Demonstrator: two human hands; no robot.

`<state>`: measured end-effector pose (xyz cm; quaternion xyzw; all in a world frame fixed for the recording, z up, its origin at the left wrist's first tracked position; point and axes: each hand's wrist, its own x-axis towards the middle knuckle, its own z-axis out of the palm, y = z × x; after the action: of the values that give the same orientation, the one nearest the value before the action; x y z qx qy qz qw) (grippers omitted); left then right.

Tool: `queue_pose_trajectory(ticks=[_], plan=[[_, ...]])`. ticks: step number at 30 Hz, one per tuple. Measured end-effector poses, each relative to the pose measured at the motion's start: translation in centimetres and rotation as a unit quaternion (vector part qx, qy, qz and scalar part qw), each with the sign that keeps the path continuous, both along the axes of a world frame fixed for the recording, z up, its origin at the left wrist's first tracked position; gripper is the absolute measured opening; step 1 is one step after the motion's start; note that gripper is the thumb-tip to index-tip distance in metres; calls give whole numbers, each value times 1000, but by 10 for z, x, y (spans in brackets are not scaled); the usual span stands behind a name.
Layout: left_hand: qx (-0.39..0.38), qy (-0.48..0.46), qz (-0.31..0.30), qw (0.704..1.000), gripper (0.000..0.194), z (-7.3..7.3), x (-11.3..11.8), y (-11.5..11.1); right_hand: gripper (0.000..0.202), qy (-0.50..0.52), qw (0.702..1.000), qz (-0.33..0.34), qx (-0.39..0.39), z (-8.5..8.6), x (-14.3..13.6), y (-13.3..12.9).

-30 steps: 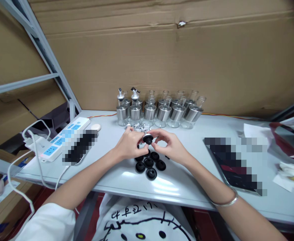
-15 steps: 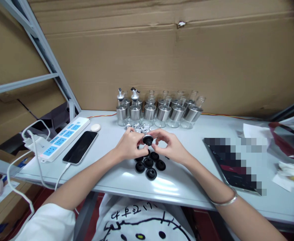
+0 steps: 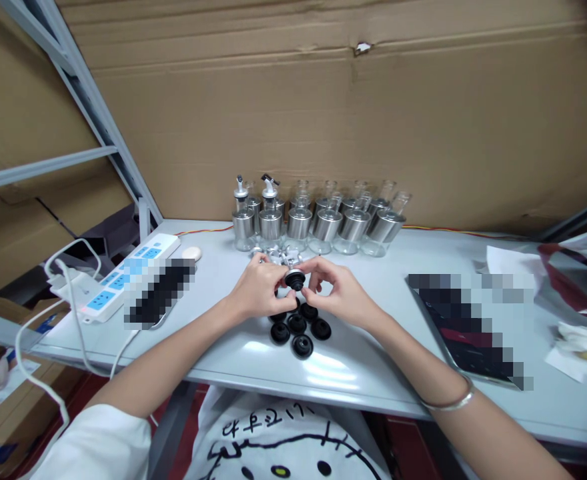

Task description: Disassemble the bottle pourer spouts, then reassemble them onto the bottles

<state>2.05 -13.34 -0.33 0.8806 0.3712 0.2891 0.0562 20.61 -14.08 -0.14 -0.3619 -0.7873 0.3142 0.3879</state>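
Between my two hands is a pour spout with a black ribbed stopper point(image 3: 295, 281), its black end facing me. My left hand point(image 3: 259, 288) is closed round the spout from the left. From the right, the thumb and forefinger of my right hand point(image 3: 342, 295) pinch the rim of the same piece. Several loose black rubber stoppers point(image 3: 302, 345) lie on the table just below my hands, a few partly hidden by my left hand. Silver pour spouts point(image 3: 273, 253) lie just beyond my fingers, mostly covered.
Glass bottles with steel sleeves point(image 3: 328, 225) stand in rows at the back; two front-left ones carry pour spouts. A power strip point(image 3: 104, 301), a phone point(image 3: 166, 293) and a white round case point(image 3: 191, 254) are at left. A dark tablet-like device point(image 3: 466, 333) and crumpled tissue point(image 3: 581, 343) lie right.
Both hands stay almost in place on the pour spout. Its black stopper end has tilted very slightly; the bottles and loose stoppers have not moved.
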Motion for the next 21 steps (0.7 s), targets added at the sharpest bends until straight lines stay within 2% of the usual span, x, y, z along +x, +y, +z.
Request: queue_pose_trajectory(ticks=[14, 21], plan=[[-8, -7, -9, 1000, 17, -2, 1, 1, 20, -10, 999, -7, -43, -2, -1, -2], [-15, 6, -10, 1000, 18, -3, 1, 1, 18, -16, 999, -1, -39, -2, 0, -2]])
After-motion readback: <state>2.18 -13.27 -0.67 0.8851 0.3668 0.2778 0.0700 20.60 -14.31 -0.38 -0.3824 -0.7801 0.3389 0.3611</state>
